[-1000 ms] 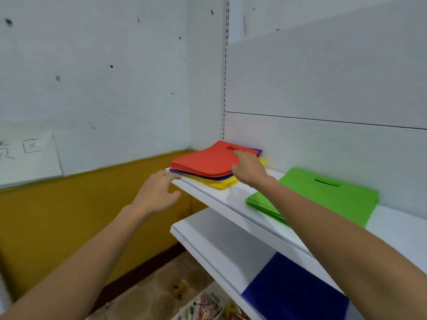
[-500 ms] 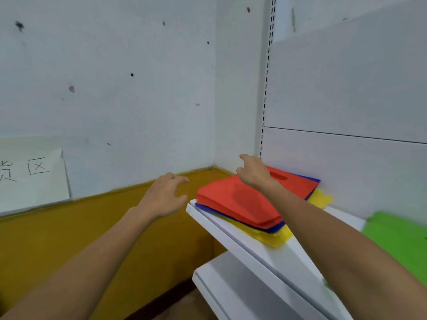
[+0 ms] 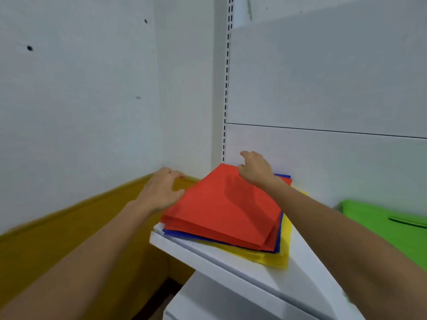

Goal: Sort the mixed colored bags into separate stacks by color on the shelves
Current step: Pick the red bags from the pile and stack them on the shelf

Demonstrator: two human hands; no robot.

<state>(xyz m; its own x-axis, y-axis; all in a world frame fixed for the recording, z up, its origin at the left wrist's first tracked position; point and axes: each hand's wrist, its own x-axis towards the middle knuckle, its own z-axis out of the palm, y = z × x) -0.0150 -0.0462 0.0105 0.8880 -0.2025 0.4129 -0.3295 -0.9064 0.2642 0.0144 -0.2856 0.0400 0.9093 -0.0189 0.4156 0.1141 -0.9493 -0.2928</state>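
— Where's the mixed pile?

— At the left end of the upper shelf [image 3: 231, 269], pushed toward its back corner. The red bags [image 3: 221, 211] are on top, with a blue bag [image 3: 178, 233] under them. A yellow bag [image 3: 285, 250] lies at the bottom, poking out toward the front edge. The green bags [image 3: 381, 222] lie well apart, further right on the same shelf.

— And the hands?

— Your right hand [image 3: 256, 172] sits on the far edge of the red bags, fingers curled down over it, apparently gripping. Your left hand [image 3: 159, 192] is at the pile's left edge, thumb touching red, fingers loosely bent. It's blurred, so I can't tell whether it holds anything.

— How will the bags handle?

— Light, thin and floppy, I'd judge, and the layers will likely slide on one another. Take all the red together, one hand on the far edge and the other under the left edge. That way the stack shouldn't sag, fan out or drag the blue one off the shelf.
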